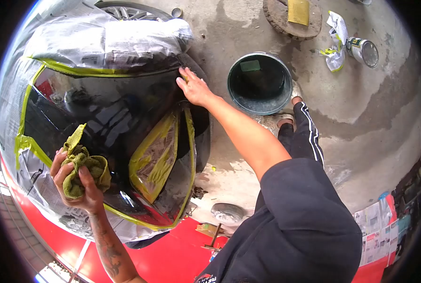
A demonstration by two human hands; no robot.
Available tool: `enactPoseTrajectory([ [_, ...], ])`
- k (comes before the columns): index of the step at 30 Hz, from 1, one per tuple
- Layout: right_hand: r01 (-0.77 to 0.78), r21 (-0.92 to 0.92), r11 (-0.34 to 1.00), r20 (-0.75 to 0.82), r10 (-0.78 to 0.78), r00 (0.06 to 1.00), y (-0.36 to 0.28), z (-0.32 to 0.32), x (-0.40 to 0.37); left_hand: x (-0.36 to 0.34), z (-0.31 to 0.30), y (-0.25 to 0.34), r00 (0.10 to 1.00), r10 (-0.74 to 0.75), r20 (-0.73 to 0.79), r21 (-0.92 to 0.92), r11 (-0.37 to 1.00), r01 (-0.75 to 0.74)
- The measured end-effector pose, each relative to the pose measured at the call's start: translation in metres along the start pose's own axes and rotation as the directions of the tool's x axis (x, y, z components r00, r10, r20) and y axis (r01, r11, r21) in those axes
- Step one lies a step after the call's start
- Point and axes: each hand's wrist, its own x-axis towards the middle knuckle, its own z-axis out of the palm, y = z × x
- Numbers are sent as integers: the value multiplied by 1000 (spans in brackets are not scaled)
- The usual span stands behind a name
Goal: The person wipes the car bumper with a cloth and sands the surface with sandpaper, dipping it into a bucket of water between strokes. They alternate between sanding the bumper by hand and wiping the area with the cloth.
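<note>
My left hand [81, 181] grips a bunched olive-green cloth [85, 167] above the lower left of a glossy dark car panel [111, 108]. One end of the cloth sticks up past my fingers. Along the panel's upper right edge, my right hand [194, 86] lies with its fingers close together and pressed down. A thin yellowish sliver shows between those fingers; I cannot tell what it is. Yellow-green masking tape [81, 70] borders the panel. Newspaper sheets [107, 45] cover the bodywork around it, and a taped paper patch [155, 158] covers an inset near the right side.
A dark bucket [234, 96] of water stands on the concrete floor, close to my feet. Beyond it are a round stool [272, 14] with a yellow sheet [298, 12] on top, crumpled paper [335, 56] and a paint can [363, 52]. A wheel [130, 10] shows at the top.
</note>
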Motion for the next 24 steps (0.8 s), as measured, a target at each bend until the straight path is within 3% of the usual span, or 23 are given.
enactPoseTrajectory([
  [4, 140, 50, 989, -48, -137, 989, 16, 21, -46, 1, 2, 0, 1000, 3, -10, -9, 1000, -3],
  [9, -65, 27, 998, 25, 64, 998, 12, 1, -8, 0, 1, 1, 1000, -11, -6, 24, 1000, 11],
  [11, 17, 81, 997, -82, -11, 997, 10, 20, -4, 0, 0, -1, 1000, -2, 7, 20, 1000, 2],
  [12, 53, 170, 984, -78, -40, 996, -18, 13, -26, 0, -1, 0, 1000, 0, 9, 20, 1000, 0],
  [13, 159, 136, 978, -101, -146, 984, -53, 1, -56, 1, 0, 1, 1000, 3, 6, 20, 1000, -3],
  [14, 275, 271, 922, -29, -278, 960, -74, -3, -77, 1, 1, 2, 1000, 2, 6, 21, 1000, -2],
  [15, 315, 150, 937, 38, -324, 945, -99, -3, -99, 0, 1, 3, 1000, -1, 10, 25, 1000, 1],
  [16, 391, 242, 888, 60, -416, 907, -104, 1, -108, 0, 0, 2, 1000, -1, 12, 30, 1000, 1],
  [19, 400, 103, 910, 64, -408, 911, -81, -3, -93, 1, 0, 0, 1000, -3, 12, 16, 1000, 3],
  [21, 223, 72, 972, 53, -227, 972, -44, -8, -69, -1, -2, 0, 1000, -10, 11, 10, 1000, 10],
  [23, 143, 106, 984, 17, -146, 989, -28, -5, -59, -1, 0, 0, 1000, -12, 2, 9, 1000, 12],
  [24, 190, 142, 972, 10, -193, 981, -44, -4, -64, 0, 1, 0, 1000, -10, -5, 3, 1000, 10],
])
